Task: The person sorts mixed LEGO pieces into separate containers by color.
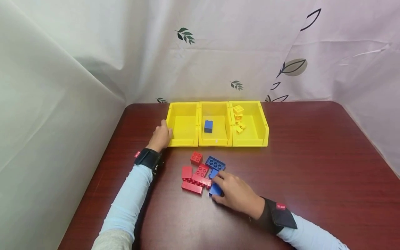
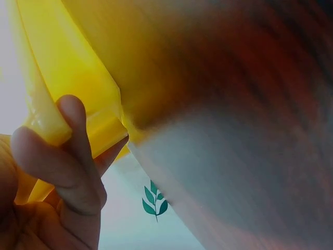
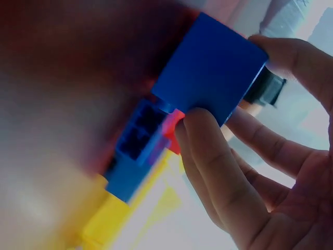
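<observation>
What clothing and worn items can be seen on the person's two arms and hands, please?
The left hand and right hand wear no gloves. The left wristband and right wristband are black, each with a small red tag. The left sleeve and right sleeve are light blue; grey fabric covers the left arm at the bottom edge.

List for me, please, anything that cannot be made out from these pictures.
Head view: part of the blue brick, hidden by the right grip.
Head view: part of the left bin, behind the left grip.
Head view: white mark on the middle bin, too small to identify.
Right wrist view: how many red bricks lie behind the blue brick and fingers.
Left wrist view: the tabletop, too blurred for detail.
</observation>
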Motion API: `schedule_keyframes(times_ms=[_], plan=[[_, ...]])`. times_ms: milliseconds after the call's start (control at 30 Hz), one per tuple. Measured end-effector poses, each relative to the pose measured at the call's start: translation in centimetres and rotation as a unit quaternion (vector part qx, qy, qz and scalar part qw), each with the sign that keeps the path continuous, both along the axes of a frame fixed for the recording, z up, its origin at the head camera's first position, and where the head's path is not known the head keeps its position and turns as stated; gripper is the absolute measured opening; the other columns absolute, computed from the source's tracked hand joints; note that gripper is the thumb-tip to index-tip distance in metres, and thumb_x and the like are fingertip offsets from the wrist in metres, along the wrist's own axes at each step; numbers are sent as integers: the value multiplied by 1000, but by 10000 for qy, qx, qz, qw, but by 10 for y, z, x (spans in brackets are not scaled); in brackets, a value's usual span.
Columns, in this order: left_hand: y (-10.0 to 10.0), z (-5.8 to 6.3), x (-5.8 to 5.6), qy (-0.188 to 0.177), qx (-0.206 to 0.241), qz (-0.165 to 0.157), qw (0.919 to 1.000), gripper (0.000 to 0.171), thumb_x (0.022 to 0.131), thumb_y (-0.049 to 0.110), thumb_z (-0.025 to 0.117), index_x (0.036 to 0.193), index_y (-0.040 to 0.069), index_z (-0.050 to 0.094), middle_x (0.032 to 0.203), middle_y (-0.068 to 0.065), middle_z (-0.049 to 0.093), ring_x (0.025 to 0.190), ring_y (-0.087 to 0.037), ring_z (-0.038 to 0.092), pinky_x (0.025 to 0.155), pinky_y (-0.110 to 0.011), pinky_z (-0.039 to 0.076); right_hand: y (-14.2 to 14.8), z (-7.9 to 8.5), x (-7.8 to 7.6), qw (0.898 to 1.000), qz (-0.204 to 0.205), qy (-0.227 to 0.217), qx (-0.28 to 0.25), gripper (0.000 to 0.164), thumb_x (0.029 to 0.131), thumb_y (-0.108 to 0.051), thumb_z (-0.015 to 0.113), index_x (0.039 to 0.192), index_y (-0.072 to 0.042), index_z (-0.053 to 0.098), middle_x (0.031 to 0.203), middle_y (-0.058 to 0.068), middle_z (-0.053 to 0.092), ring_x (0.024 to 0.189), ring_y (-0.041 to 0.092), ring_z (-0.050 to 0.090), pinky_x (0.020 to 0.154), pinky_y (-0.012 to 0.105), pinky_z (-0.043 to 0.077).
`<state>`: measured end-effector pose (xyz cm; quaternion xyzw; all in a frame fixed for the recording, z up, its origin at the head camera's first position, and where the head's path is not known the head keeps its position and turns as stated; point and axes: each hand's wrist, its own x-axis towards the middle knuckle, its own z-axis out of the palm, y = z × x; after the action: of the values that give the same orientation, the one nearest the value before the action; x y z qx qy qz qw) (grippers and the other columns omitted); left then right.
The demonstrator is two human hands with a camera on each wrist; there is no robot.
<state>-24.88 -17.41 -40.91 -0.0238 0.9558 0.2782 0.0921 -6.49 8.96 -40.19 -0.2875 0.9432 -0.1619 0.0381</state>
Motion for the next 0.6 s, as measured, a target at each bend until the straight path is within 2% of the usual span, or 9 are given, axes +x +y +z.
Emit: schedule_keyframes(times_ms=[133,233,367,500,600], plan=[[0,0,1,-29,13,3,10000,41,104,24,39,137,2,29,98,-20,52,83,-33,59,76,-38,51,2,16,-8,9993,104,358,-58,47,77,-36,83,110,-6,70,101,8,65,84,16,63,75,33,59],[-1,0,1,21,6,-23,10000,41,104,24,39,137,2,29,99,-21,52,84,-34,59,76,-38,51,1,32,-21,9977,95,621,-246,43,76,-32,84,107,-5,70,95,6,63,78,13,59,68,27,57],[-3,0,2,89,-8,-50,9999,40,104,24,39,136,1,29,99,-21,52,84,-35,59,75,-39,50,-3,50,-55,9958,-52,755,-510,39,77,-27,84,105,-5,69,94,6,63,72,11,58,62,20,53],[-2,-1,1,94,31,-61,9999,39,104,24,39,135,2,30,98,-21,52,83,-34,59,75,-39,50,-8,62,-95,9963,-328,589,-531,39,79,-28,82,108,-5,68,101,10,65,76,16,61,67,26,55],[-1,-2,-1,103,45,-46,9999,38,104,24,40,134,3,31,97,-20,52,82,-34,59,75,-39,50,-12,68,-123,9969,-630,220,-418,43,81,-28,81,113,-4,67,102,10,63,85,21,60,76,33,56]])
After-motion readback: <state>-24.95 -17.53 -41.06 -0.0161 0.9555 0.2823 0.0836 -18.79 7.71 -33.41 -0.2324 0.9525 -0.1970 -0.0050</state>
